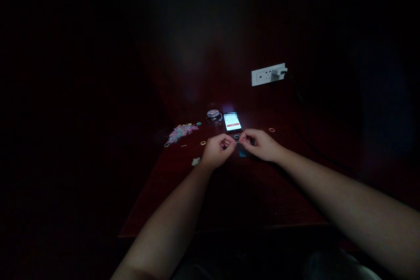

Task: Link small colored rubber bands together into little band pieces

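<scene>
My left hand (216, 151) and my right hand (260, 144) meet over the table, fingertips pinched and closed. Between them runs a small pale rubber band (238, 141), with one end in each pinch; its details are too small to make out. Just beyond the fingertips lies a bluish ring-shaped band (236, 137). A little bunch of blue bands (242, 154) is below the right fingers. Beside my left wrist sits a bunch of pale yellowish bands (196, 162). A single yellow ring band (203, 143) is left of my left hand, and an orange one (271, 130) lies beyond my right hand.
A lit phone (232, 123) stands behind my hands, beside a clear lidded jar (214, 118). Mixed coloured bands (182, 133) are heaped at the left of the dark reddish table (256, 201). A wall socket (260, 77) holds a white plug (279, 71). Surroundings are very dark.
</scene>
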Motion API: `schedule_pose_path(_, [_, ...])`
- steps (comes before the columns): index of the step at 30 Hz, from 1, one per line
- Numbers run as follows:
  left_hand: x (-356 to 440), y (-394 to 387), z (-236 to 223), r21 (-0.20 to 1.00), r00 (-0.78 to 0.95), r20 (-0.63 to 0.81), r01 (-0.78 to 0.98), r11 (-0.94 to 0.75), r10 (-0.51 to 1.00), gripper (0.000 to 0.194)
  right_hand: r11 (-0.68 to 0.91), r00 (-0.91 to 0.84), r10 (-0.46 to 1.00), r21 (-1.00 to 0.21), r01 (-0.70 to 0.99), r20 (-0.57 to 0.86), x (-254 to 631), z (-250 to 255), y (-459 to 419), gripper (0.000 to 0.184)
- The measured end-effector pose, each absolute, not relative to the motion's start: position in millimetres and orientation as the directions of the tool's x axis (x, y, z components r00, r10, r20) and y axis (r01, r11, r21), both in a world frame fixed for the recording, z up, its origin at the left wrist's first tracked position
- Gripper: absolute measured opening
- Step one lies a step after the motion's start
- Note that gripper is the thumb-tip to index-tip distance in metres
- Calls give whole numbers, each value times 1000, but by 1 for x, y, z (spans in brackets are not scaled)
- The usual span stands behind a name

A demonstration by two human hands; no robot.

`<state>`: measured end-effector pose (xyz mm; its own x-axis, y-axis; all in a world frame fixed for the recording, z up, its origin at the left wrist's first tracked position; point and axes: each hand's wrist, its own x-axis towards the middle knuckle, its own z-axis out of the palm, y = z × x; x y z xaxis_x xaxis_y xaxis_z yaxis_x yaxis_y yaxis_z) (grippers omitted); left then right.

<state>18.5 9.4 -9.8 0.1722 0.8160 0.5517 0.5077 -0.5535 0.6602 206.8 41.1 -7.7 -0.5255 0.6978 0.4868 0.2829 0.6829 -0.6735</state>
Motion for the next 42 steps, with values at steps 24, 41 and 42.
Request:
schedule_pose_path(24, [16,11,-11,653,186,542,521,-550,820,12,704,-503,694,-629,329,515,207,-5,40,14])
schedule_pose_path(41, [19,9,-10,643,216,544,514,-568,811,17,715,-528,679,-623,317,510,206,-3,37,14])
schedule_pose_path(42, [19,9,-9,639,214,551,514,-572,807,18,715,-530,678,-622,319,509,206,-3,37,14])
